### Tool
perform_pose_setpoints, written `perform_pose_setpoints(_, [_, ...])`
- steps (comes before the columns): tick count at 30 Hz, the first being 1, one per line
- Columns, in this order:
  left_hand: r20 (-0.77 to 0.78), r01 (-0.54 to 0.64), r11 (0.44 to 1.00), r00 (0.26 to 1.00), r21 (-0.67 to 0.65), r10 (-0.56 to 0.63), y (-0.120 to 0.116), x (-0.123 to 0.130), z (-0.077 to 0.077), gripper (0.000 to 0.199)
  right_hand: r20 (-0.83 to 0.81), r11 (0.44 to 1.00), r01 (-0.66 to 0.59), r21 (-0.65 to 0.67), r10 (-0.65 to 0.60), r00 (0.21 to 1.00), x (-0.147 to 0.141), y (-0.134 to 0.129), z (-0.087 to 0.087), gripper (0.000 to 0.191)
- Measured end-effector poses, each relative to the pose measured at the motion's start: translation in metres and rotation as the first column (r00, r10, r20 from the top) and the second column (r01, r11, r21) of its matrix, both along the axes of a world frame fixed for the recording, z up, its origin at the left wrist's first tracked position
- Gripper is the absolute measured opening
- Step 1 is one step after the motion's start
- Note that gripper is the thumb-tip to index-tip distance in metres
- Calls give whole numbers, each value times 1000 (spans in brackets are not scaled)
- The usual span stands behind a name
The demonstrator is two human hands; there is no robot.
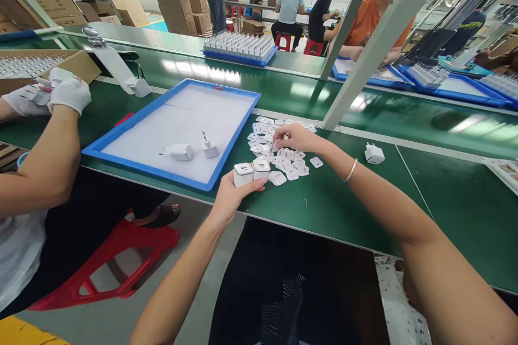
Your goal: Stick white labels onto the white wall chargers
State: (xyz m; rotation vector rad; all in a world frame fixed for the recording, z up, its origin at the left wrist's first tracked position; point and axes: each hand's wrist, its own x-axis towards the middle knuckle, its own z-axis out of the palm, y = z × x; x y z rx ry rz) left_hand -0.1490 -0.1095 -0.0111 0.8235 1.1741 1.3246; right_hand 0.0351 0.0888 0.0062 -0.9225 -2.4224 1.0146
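Observation:
My left hand (232, 191) is closed around two white charger plugs (243, 173), held side by side with their port faces up. Just right of them, a loose pile of small white square cover plates (285, 159) is spread on the green bench. Over the pile's middle, my right hand (292, 137) pinches one of these plates between thumb and fingertips, partly hidden by the fingers. To the left lies a blue-rimmed tray (186, 179) with a white lining. In it are two more chargers, one lying on its side (178, 152) and one with its pins up (209, 146).
A single charger (374, 153) stands right of my forearm. On the left, a co-worker's gloved hands (68, 91) hold white parts beside a cardboard box (87, 64). A slanted metal post (364, 59) rises behind the pile. Across the conveyor sits a tray of upright chargers (238, 48).

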Motion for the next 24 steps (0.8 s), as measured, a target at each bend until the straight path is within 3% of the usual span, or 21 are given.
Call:
perform_pose_setpoints(6, [-96, 67, 996, 994, 60, -61, 11, 14, 1, 67, -105, 974, 3, -225, -28, 994, 34, -23, 9, 29])
perform_pose_setpoints(12, [-284, 307, 952, 914, 18, -290, 22, 35, 8, 56, -167, 916, -97, -390, 33, 985, 50, -57, 16, 27])
perform_pose_setpoints(14, [-310, 345, 939, 893, 7, -325, 25, 41, 7, 50, -170, 931, -71, -359, 9, 985, 51, -67, 17, 22])
perform_pose_setpoints(18, [-388, 283, 958, 889, 49, -242, 27, 46, 5, 49, -192, 969, 43, -242, -91, 977, 49, -87, 17, 23])
perform_pose_setpoints(24, [-384, 227, 930, 917, 290, -104, 21, 48, 3, 45, -371, 979, 202, -17, -194, 908, 48, -106, 25, 25])
